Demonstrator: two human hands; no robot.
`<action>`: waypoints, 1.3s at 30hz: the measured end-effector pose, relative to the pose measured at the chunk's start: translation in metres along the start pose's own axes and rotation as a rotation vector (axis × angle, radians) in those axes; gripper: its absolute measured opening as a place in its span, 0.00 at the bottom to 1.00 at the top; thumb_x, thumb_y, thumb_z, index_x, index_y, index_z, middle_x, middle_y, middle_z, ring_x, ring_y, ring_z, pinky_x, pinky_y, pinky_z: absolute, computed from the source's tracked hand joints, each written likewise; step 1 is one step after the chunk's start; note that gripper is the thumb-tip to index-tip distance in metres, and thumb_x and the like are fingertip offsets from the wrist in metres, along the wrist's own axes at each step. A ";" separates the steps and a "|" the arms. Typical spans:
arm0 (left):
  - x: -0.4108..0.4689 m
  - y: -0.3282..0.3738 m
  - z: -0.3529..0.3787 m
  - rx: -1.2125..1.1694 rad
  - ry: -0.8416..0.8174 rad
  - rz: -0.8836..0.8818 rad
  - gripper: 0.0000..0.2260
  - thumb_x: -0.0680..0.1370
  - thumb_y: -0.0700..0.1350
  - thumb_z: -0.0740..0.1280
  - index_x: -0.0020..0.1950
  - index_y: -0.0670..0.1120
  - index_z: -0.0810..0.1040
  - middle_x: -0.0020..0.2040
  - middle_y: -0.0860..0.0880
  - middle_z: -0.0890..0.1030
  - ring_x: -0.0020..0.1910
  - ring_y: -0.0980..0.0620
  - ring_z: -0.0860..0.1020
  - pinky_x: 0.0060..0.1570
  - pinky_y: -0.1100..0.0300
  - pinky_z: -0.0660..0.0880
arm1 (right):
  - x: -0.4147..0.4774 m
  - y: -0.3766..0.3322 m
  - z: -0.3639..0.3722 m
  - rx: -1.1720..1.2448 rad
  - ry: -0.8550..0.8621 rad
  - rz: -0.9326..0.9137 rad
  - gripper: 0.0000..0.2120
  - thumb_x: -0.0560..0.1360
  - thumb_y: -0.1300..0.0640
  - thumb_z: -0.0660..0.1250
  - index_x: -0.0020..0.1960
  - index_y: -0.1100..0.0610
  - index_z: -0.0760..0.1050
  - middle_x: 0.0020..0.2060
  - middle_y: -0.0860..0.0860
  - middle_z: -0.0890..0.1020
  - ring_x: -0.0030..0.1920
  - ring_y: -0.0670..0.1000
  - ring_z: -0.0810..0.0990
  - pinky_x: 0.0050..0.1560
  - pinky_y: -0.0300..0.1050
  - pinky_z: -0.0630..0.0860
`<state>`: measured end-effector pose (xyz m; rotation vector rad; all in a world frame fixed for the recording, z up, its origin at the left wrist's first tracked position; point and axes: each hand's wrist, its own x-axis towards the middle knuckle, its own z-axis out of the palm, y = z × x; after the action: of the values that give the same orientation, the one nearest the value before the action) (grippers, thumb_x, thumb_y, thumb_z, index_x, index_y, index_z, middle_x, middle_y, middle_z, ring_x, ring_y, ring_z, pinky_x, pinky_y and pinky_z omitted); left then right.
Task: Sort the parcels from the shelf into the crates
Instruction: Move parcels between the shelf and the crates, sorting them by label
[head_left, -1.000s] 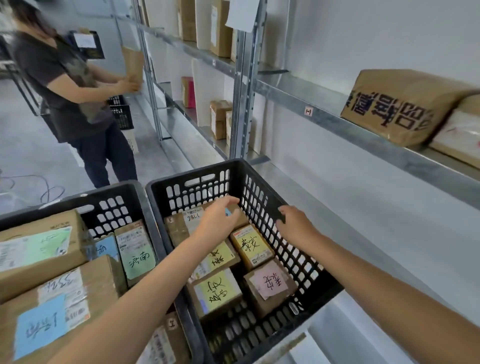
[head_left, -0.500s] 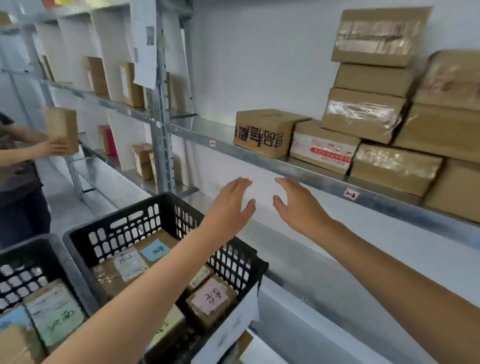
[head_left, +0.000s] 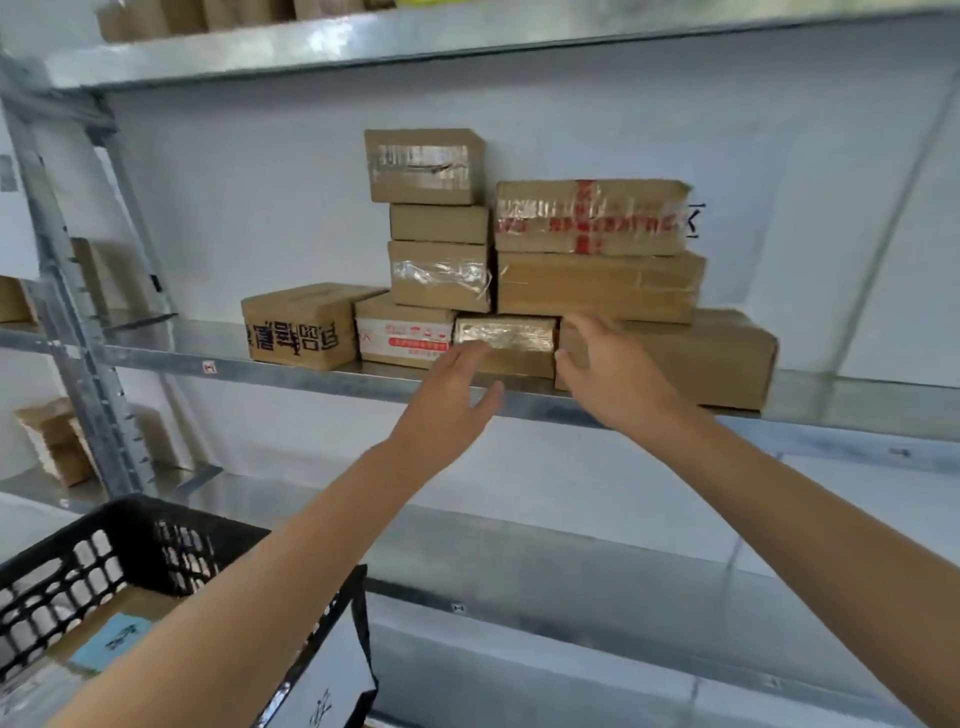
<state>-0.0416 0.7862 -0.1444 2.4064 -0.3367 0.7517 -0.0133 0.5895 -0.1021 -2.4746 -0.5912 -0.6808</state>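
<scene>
Parcels (head_left: 597, 286) sit stacked on the middle shelf (head_left: 311, 376) at 12 o'clock, brown cardboard against the white back wall. Half a second ago both hands hung below the shelf edge over the crate; now they are raised to the bottom row, and the view has swung to face the stack squarely. The person who stood at 9 o'clock is gone from view, and the black crate (head_left: 62, 561) has slipped down to 7 o'clock.

The left hand (head_left: 447, 400) is stretched out flat, fingers straight, its tips just before a small tape-shiny parcel (head_left: 506, 338). The right hand (head_left: 613, 379) is spread wide at the 9 o'clock end of the large bottom box (head_left: 701, 358) — blur hides whether it touches. Neither hand clasps anything, and they are a little apart.

At the row's 9 o'clock end, a box (head_left: 296, 327) carries big dark characters printed upside down. Next to it a white-fronted box (head_left: 400, 332) has red print too small to read. Red lettered tape crosses the upper parcel (head_left: 592, 218) at 1 o'clock. A small tag (head_left: 209, 367) on the shelf edge bears a red mark, and a blue note (head_left: 111, 642) in the crate shows handwriting — illegible.

Nearly all the parcels lie flat, long axes running 9 to 3 o'clock along the shelf, long sides facing outward.
</scene>
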 end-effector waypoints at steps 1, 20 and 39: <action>0.007 0.008 0.001 -0.009 0.004 0.008 0.21 0.82 0.45 0.64 0.74 0.45 0.67 0.73 0.46 0.70 0.70 0.49 0.68 0.65 0.64 0.63 | 0.000 0.005 -0.012 -0.007 0.012 0.013 0.22 0.82 0.52 0.60 0.74 0.56 0.65 0.67 0.56 0.74 0.56 0.53 0.77 0.50 0.41 0.69; 0.145 0.051 -0.016 -0.220 0.105 -0.215 0.21 0.80 0.42 0.64 0.73 0.43 0.66 0.61 0.46 0.76 0.55 0.47 0.77 0.51 0.54 0.75 | 0.089 0.055 -0.102 0.108 0.117 0.250 0.32 0.80 0.55 0.61 0.79 0.61 0.52 0.73 0.58 0.65 0.67 0.56 0.71 0.61 0.46 0.70; 0.119 0.081 -0.040 -0.904 0.229 -0.219 0.10 0.82 0.43 0.63 0.60 0.55 0.75 0.58 0.55 0.80 0.59 0.58 0.76 0.68 0.54 0.69 | 0.058 0.062 -0.113 0.626 0.366 0.236 0.14 0.80 0.45 0.62 0.62 0.48 0.66 0.47 0.36 0.74 0.41 0.34 0.75 0.32 0.28 0.72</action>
<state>0.0055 0.7382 -0.0109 1.4634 -0.2391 0.5886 0.0249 0.4931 -0.0067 -1.7490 -0.3001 -0.7000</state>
